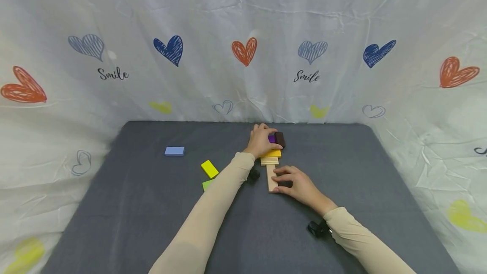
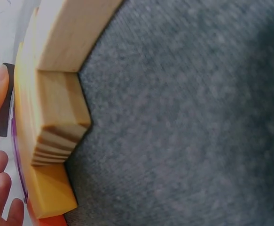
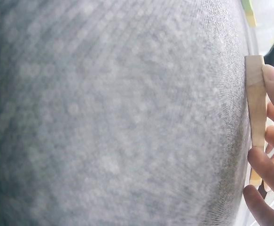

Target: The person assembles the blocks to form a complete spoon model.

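Observation:
A row of wooden blocks runs away from the person on the grey table. My left hand [image 1: 260,141] pinches a dark brown block [image 1: 280,139] at the far end, thumb and index finger at its two ends. Beside that block shows a purple block [image 1: 272,138]. Nearer come a yellow block [image 1: 272,154], a plain block with striped grain [image 1: 269,161] and a long plain block [image 1: 271,179]. An orange block [image 2: 52,222] peeks out at the bottom of the left wrist view. My right hand [image 1: 298,185] rests its thumb and fingertips along the long plain block's right side.
To the left on the grey table [image 1: 125,206] lie a light blue block [image 1: 174,151], a bright yellow block [image 1: 209,169] and a green block [image 1: 206,184], partly hidden by the left sleeve [image 1: 213,210]. A white curtain [image 1: 266,7] with hearts hangs behind.

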Available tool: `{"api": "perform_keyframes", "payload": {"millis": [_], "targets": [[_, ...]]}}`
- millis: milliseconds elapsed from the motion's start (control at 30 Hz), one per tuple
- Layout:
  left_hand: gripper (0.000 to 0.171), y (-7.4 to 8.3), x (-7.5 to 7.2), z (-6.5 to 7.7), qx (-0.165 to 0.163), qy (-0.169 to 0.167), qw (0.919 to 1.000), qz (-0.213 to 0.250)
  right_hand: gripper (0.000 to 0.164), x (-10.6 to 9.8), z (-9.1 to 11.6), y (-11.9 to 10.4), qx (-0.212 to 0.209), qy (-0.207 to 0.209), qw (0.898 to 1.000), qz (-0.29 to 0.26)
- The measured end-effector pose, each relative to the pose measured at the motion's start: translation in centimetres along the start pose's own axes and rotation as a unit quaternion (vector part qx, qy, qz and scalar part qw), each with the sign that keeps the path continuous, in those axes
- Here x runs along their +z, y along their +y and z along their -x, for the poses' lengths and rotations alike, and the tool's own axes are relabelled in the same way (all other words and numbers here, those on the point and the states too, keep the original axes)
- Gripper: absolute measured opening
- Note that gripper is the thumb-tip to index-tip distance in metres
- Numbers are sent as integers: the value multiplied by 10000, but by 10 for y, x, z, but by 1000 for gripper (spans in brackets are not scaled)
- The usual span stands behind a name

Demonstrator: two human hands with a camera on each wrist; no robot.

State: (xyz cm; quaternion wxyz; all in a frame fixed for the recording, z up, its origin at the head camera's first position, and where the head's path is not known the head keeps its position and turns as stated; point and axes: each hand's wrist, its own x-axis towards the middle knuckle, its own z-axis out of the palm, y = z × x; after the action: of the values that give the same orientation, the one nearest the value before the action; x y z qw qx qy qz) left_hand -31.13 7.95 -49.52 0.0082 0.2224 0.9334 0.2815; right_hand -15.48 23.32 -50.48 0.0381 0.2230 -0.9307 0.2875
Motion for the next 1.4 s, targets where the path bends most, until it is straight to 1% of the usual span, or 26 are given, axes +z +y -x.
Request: {"api": "perform_keyframes", "payload": {"millis": [133, 300, 567, 733, 867, 967, 1067, 1267, 1333, 1400], "targets": [[66, 0, 1, -3, -12, -137, 9998, -156, 39, -1, 0, 0, -5, -25, 10000, 17], [65, 0, 2, -5, 49, -215, 9993, -298, 39, -1, 0, 0, 14, -26, 10000, 47], [65, 1, 3, -3, 25, -315, 9989, -341, 38, 0, 0, 0, 41, -70, 10000, 40], [65, 1, 0, -2, -40, -436, 9986, -287, 38, 0, 0, -1, 78, -88, 9999, 44], [63, -2, -2, -2, -28, -527, 9983, -245, 39, 1, 0, -1, 96, -82, 9999, 39], [63, -5, -2, -2, 145, -573, 9979, -283, 39, 1, 0, -1, 75, -61, 9999, 42], [64, -6, -4, -1, 448, -683, 9956, -451, 39, 1, 0, -1, 18, -21, 10000, 39], [62, -6, -8, 3, 1135, -993, 9856, -768, 40, 0, 0, 0, -39, 19, 10000, 46], [60, -6, -9, 4, 1280, -1073, 9822, -864, 40, 0, 0, 0, -30, 10, 10000, 45], [59, -6, -10, 4, 1348, -1131, 9800, -929, 41, 0, 0, 0, -22, 9, 10000, 32]]}}
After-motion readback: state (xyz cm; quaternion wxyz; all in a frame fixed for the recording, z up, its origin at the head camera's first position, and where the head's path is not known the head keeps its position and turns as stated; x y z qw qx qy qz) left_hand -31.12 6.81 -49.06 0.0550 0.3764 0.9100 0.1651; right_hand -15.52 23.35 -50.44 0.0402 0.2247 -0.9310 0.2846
